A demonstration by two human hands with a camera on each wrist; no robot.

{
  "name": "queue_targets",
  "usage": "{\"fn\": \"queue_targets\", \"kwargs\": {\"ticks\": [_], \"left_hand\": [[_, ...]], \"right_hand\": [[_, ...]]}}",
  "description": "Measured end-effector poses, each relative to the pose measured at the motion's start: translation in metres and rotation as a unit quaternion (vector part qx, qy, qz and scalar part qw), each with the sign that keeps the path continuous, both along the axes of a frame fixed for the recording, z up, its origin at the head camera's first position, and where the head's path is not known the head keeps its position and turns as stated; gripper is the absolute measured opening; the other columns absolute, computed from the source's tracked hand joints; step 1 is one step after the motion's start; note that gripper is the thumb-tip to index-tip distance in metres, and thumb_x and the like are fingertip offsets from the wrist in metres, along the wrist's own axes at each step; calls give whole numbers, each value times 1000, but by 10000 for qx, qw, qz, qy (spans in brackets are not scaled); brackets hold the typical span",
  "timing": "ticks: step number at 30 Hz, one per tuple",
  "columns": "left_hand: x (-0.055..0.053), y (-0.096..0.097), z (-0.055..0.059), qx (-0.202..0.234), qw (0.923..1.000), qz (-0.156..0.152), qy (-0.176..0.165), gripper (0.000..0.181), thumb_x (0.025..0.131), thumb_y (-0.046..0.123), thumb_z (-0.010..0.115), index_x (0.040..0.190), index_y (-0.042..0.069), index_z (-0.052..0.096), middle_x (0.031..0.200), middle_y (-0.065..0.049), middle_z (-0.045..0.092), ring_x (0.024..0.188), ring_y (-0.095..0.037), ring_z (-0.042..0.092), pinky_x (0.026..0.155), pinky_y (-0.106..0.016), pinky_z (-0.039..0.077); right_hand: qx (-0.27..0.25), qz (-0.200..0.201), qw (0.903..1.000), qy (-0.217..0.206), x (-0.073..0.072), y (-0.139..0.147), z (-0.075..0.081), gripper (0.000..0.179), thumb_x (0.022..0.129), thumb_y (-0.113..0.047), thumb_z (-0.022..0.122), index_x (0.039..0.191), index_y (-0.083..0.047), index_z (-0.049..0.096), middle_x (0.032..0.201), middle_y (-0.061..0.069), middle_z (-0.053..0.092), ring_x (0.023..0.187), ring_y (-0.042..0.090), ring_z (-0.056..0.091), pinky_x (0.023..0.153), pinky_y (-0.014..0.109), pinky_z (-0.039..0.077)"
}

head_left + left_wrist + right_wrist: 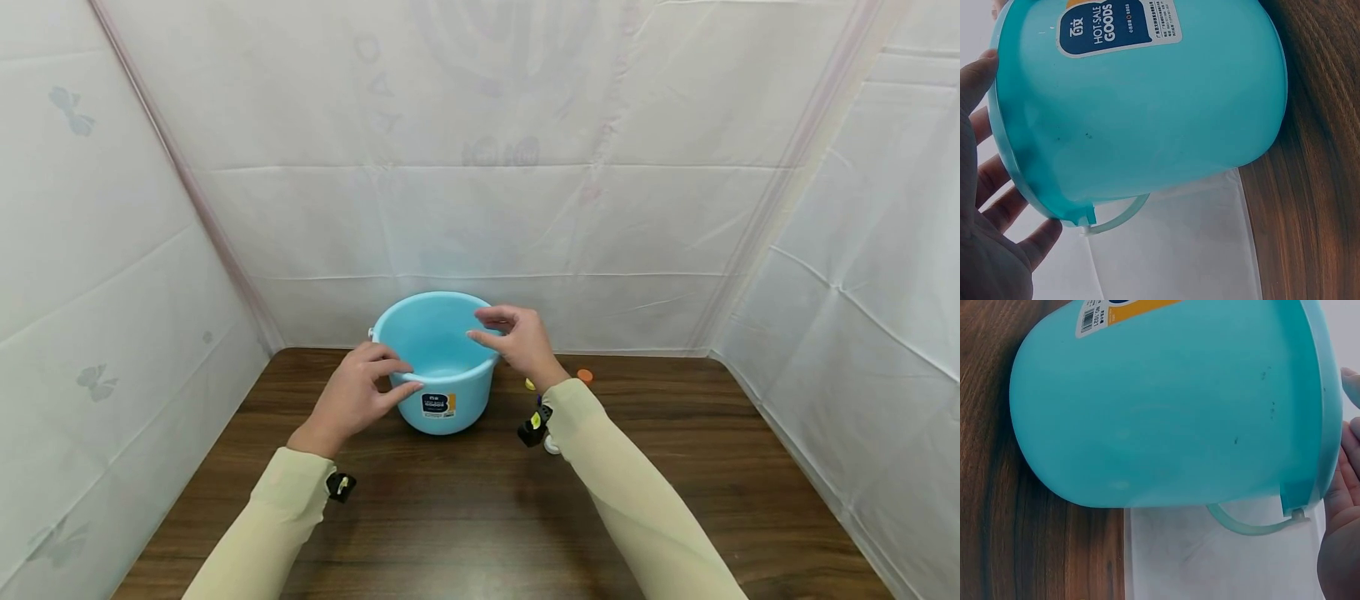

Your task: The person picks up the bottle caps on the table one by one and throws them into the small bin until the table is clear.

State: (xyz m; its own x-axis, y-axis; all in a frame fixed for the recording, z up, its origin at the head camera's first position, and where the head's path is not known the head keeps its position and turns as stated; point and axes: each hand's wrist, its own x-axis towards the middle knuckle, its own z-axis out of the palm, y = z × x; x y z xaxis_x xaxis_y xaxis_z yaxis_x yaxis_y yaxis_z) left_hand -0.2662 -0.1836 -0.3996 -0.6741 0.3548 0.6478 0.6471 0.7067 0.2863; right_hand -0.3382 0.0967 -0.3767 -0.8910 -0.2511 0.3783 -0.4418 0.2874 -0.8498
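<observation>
A bucket (pixel 441 337) stands upright on the far part of the table (pixel 450 517), left hand (pixel 355 392) and right hand (pixel 522 340) loosely spread at its rim (pixel 1330 406), neither plainly gripping, so uneven pushing could tip it.

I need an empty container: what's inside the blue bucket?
No objects show inside the blue bucket: just bare inner wall and some floor. Its near side hides the remaining floor; the left hand and right hand cover small parts.
</observation>
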Motion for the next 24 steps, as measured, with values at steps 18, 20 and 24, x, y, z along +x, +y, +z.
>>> {"fn": "queue_targets", "kwargs": {"ticks": [18, 20, 24], "left_hand": [[-1, -1, -1, 25, 10000, 22, -64, 21, 80, 30, 89, 92, 15, 81, 94, 0, 69, 94, -19, 58, 84, -44, 54], [-1, -1, -1, 30, 10000, 16, -58, 21, 80, 30, 90, 92, 14, 81, 94, 0, 69, 95, -20, 58, 84, -44, 54], [-1, -1, -1, 47, 10000, 17, -46, 22, 80, 30, 90, 92, 14, 81, 94, 0, 69, 95, -20, 58, 85, -45, 55]], "right_hand": [[-382, 50, 9992, 129, 9, 38, -15, 41, 88, -29, 84, 121, -7, 74, 124, 12, 72, 117, 28, 69, 96, 35, 59], [-383, 32, 9991, 180, 9, 42, -17, 42, 87, -29, 84, 121, -5, 74, 122, 12, 73, 116, 28, 70, 98, 41, 58], [-322, -25, 9992, 246, 12, 49, -21, 42, 87, -30, 84, 119, -6, 74, 122, 11, 73, 115, 26, 70, 103, 47, 55]]}}
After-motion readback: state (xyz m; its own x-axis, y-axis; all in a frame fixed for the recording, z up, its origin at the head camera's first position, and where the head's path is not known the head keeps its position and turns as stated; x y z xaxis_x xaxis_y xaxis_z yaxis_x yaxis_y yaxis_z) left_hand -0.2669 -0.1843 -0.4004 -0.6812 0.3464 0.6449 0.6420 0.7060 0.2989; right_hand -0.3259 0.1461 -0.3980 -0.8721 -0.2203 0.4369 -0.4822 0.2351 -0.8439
